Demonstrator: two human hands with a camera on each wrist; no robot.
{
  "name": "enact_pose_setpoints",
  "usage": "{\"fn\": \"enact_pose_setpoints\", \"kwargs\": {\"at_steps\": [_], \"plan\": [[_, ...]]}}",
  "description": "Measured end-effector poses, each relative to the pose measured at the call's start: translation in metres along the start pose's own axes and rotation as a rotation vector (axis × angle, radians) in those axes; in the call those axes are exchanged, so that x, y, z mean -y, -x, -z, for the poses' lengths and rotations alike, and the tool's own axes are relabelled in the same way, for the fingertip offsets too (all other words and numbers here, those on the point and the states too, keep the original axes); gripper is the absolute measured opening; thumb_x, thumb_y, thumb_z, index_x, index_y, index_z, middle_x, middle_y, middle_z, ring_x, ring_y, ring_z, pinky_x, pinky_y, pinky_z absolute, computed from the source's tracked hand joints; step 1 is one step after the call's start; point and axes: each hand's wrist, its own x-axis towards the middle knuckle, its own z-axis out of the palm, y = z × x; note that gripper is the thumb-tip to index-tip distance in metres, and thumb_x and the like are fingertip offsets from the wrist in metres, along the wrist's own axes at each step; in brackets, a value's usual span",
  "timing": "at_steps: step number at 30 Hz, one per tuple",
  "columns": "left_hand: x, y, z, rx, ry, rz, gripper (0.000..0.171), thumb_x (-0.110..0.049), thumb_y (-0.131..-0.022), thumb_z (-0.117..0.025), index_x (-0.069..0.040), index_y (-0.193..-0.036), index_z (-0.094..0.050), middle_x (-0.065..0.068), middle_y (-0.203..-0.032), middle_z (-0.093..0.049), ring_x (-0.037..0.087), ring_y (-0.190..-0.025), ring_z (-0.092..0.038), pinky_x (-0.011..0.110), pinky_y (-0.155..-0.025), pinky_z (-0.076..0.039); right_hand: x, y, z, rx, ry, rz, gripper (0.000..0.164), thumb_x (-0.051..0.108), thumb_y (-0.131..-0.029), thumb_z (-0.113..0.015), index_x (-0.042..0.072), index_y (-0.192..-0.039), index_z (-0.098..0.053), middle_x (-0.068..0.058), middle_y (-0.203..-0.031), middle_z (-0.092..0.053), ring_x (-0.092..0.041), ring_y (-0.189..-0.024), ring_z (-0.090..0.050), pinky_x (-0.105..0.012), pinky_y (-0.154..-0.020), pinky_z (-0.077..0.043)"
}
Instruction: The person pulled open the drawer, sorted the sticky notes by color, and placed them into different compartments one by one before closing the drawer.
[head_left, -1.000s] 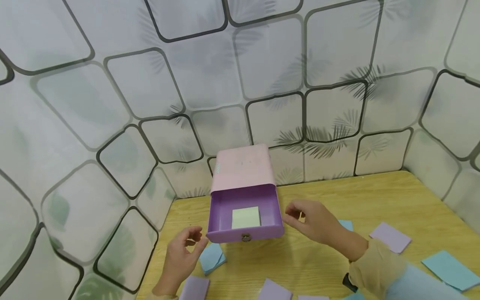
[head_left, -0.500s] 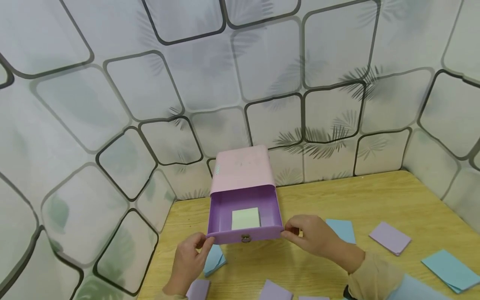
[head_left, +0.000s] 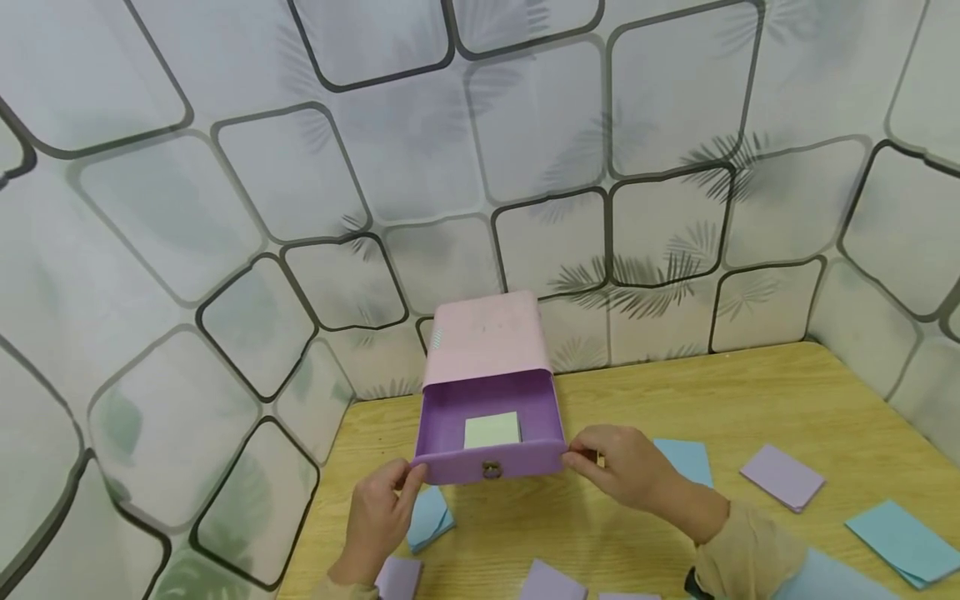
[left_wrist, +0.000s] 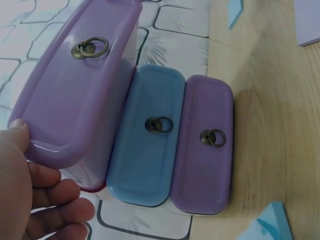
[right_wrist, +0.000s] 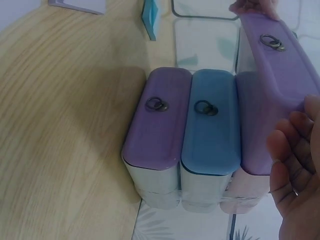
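A purple drawer (head_left: pixel 489 465) with a ring pull juts out of the top of a pink cabinet (head_left: pixel 487 337). Inside it lies a pale green block of notes (head_left: pixel 492 430). My left hand (head_left: pixel 377 512) pinches the left end of the drawer front, thumb on its face. At the right end, my right hand (head_left: pixel 626 471) pinches the edge between thumb and fingers. Both wrist views show a blue drawer (left_wrist: pixel 147 155) and a lower purple drawer (right_wrist: pixel 159 130) beneath, pushed in, each with a bronze ring pull. The notes are hidden in the wrist views.
Blue and purple paper pieces lie about the wooden table (head_left: pixel 750 392): a blue one (head_left: pixel 430 518) near the left hand, a blue one (head_left: pixel 686 461) and a purple one (head_left: pixel 783 477) at right. A patterned wall (head_left: pixel 547 242) stands close behind the cabinet.
Both hands came in from beside the drawer and took hold of the ends of its front. Since half a second ago, the drawer front has tipped up slightly.
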Motion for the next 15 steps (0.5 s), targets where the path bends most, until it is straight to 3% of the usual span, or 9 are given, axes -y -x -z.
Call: {"fn": "enact_pose_setpoints", "kwargs": {"at_steps": [7,15], "plan": [[0.003,-0.006,-0.001,0.016,-0.013,0.004,0.029,-0.009,-0.085,-0.073,-0.017,-0.066,-0.053,-0.011,-0.062,-0.053,-0.003,-0.055,-0.044,0.014,-0.047,-0.037,-0.001,-0.006,0.003,0.004,0.009,-0.011,0.019,0.014,-0.087,-0.072,0.024,-0.076,-0.060,0.021,-0.066,-0.047,0.007,-0.055,-0.038,-0.011,-0.049,-0.036],[0.009,-0.014,-0.009,0.043,-0.011,0.042,0.032,-0.008,-0.086,-0.071,-0.017,-0.064,-0.050,-0.016,-0.056,-0.038,-0.006,-0.048,-0.027,0.012,-0.040,-0.023,-0.013,-0.012,0.000,0.028,0.023,-0.091,0.018,0.020,-0.090,-0.069,0.027,-0.077,-0.060,0.022,-0.064,-0.045,0.005,-0.054,-0.037,-0.017,-0.051,-0.039]]}}
